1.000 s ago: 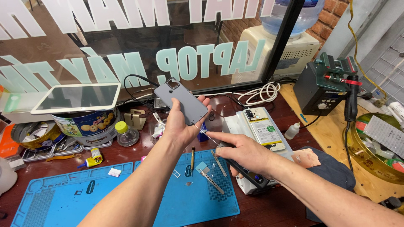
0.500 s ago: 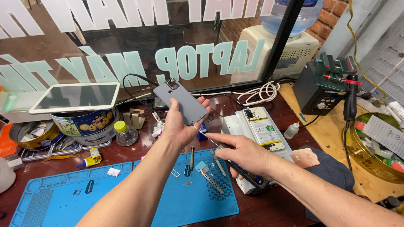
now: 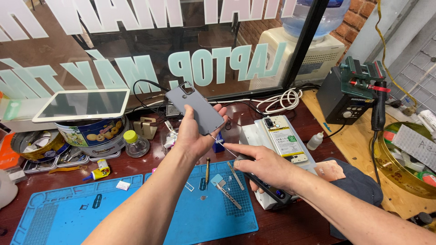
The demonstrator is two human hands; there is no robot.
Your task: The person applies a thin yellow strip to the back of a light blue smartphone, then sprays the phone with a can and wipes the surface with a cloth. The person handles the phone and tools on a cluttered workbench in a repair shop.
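The left hand [image 3: 194, 136] grips a grey phone back cover [image 3: 195, 109], raised above the blue work mat [image 3: 136, 213]. The right hand [image 3: 263, 168] clasps a dark electric screwdriver [image 3: 268, 188], its thin bit touching the cover's lower edge.

Phone back cover [image 3: 195, 110]: flat grey. Work mat [image 3: 136, 213]: bright blue with a fine grid. Round tin [image 3: 93, 134]: blue, biscuit pattern. Small bottle [image 3: 135, 143]: clear, yellow-green cap. Opened phone [image 3: 282, 138]: white and pale yellow. Bench top [image 3: 290, 227]: dark red-brown. Coiled cable [image 3: 282, 98]: white
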